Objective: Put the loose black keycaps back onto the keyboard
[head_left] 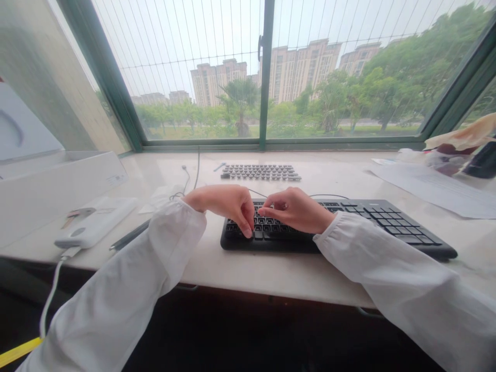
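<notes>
A black keyboard (pixel 337 243) lies on the white desk under both hands. Bare sockets show across its left and middle part, while the number pad at its right still carries keycaps. My left hand (pixel 227 201) bends down over the left end, its fingers pressed together and the tips at the lower rows. To the right, my right hand (pixel 298 209) hovers over the middle rows with thumb and forefinger pinched. Whatever either pinch holds is hidden or too small to name. Behind the keyboard, loose keycaps (pixel 259 172) are laid out in rows.
A small blue tool (pixel 219 167) lies by the keycaps. At left are a white power bank (pixel 91 225) with keys on it, a dark pen (pixel 129 235) and a white box (pixel 58 181). Paper (pixel 437 186) lies at right. A window frame (pixel 267 77) stands behind.
</notes>
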Demonstrator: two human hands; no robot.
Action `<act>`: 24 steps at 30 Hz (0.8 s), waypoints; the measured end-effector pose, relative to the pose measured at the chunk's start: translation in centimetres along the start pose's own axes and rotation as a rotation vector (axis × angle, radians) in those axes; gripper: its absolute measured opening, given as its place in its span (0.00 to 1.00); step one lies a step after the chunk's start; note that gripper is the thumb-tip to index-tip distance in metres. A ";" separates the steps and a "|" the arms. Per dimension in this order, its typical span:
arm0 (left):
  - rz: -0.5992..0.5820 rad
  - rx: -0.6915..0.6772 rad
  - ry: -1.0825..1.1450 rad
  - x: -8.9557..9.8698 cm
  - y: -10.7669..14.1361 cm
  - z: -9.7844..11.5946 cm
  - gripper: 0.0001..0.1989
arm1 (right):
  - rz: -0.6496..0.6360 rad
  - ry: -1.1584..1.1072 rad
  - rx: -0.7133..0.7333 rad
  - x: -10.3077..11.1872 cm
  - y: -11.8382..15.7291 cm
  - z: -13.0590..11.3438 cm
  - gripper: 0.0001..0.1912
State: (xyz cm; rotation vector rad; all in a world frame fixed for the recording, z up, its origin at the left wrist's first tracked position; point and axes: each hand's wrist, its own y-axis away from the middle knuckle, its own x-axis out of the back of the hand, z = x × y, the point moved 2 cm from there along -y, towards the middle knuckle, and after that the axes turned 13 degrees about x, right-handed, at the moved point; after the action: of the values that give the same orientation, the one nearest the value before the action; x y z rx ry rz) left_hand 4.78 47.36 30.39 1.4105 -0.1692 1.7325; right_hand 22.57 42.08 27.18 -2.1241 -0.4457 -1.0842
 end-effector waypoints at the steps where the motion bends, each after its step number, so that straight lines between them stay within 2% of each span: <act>1: 0.007 0.021 -0.002 0.0 -0.1 -0.1 0.15 | 0.002 0.000 0.012 0.0 0.0 -0.1 0.16; 7: 0.022 0.081 -0.004 -0.1 -0.9 -1.0 0.21 | -0.039 -0.053 0.046 -0.9 0.1 -0.7 0.17; 14: -0.013 0.080 0.003 0.0 -0.9 -1.2 0.18 | -0.148 -0.147 -0.044 -1.8 0.1 -1.7 0.18; 19: -0.082 0.057 0.031 0.2 -0.4 -1.1 0.20 | -0.196 -0.220 -0.094 -1.6 0.0 -2.0 0.17; 24: -0.092 0.071 0.032 0.2 -0.3 -1.2 0.21 | -0.228 -0.306 -0.204 -1.8 0.1 -2.0 0.18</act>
State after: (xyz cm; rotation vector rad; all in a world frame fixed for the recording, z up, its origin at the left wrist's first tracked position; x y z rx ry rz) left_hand 4.14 48.37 30.02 1.4191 -0.0253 1.6989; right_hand 20.47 40.62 26.49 -2.4801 -0.7646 -0.9619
